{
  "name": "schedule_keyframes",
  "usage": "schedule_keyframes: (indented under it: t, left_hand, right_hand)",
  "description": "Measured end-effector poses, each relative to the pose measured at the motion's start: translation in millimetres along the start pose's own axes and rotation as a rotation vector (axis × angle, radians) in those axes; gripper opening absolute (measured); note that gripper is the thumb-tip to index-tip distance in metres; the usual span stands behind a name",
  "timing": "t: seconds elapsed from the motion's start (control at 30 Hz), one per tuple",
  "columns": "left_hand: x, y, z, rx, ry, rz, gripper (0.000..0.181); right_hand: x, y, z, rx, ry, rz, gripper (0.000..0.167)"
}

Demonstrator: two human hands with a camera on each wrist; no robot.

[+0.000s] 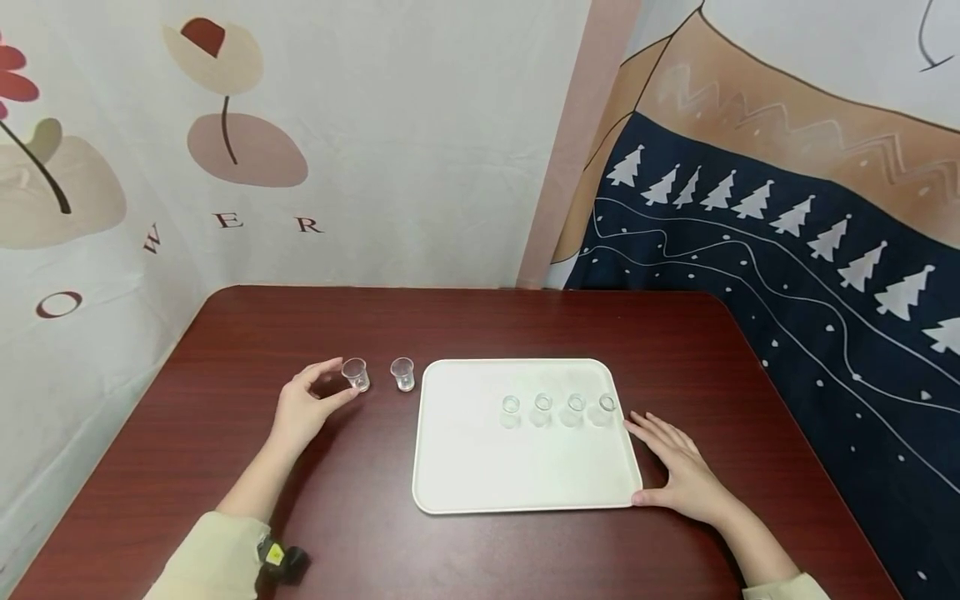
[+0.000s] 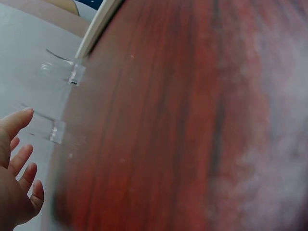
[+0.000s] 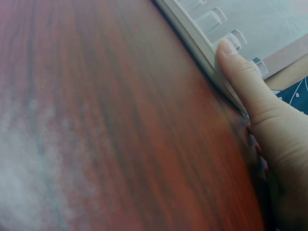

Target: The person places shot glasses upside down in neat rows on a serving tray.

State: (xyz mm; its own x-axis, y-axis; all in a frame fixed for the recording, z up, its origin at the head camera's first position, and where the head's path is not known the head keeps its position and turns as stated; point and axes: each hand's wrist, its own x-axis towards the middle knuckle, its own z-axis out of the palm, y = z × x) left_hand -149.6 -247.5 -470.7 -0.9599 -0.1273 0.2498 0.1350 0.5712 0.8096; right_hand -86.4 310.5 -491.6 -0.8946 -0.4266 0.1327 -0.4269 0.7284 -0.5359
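Note:
On the left of the table, a small clear cup (image 1: pixel 356 375) stands upright with my left hand (image 1: pixel 303 406) around its near left side. The index fingertip is at its rim and the thumb lies low in front. In the left wrist view, the thumb (image 2: pixel 19 120) and spread fingers are beside the cup (image 2: pixel 57 132), not curled round it. A second clear cup (image 1: pixel 402 375) stands just to the right. My right hand (image 1: pixel 686 475) rests at the white tray's (image 1: pixel 480 479) right edge, fingers extended, thumb at the near corner. The right wrist view shows its thumb (image 3: pixel 240 72) along the tray edge.
Several small clear glass vessels (image 1: pixel 542 411) stand in a row on the tray's right half. The dark red wooden table (image 1: pixel 337 321) ends at printed curtains (image 1: pixel 420 167) behind it. A black strap device (image 1: pixel 281 558) sits on my left wrist.

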Motion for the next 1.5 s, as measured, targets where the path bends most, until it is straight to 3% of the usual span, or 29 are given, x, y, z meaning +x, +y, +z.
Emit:
schedule_keyframes:
  t: [0.27, 0.63, 0.9, 1.27, 1.5]
  left_hand:
    - [2.3, -11.3, 7.4, 0.042, -0.068, -0.022, 0.049]
    - [6.4, -13.3, 18.0, 0.107, -0.035, 0.043, 0.037]
    - [3.9, -12.2, 15.1, 0.101, -0.043, -0.037, 0.033]
    - [0.4, -7.5, 3.1, 0.001, -0.005, -0.033, 0.028]
    - [-7.9, 11.2, -5.0, -0.076, 0.024, -0.010, 0.027]
  right_hand:
    - [-0.6, -0.2, 0.5, 0.002, 0.002, -0.003, 0.104]
    - [-1.3, 0.2, 0.4, 0.000, 0.002, 0.011, 0.104]
    - [-1.9, 0.6, 1.5, -0.005, 0.006, 0.009, 0.104]
    - [-0.6, -0.3, 0.5, -0.005, 0.000, 0.000, 0.104]
    - [-0.3, -2.0, -0.6, -0.003, -0.004, 0.008, 0.104]
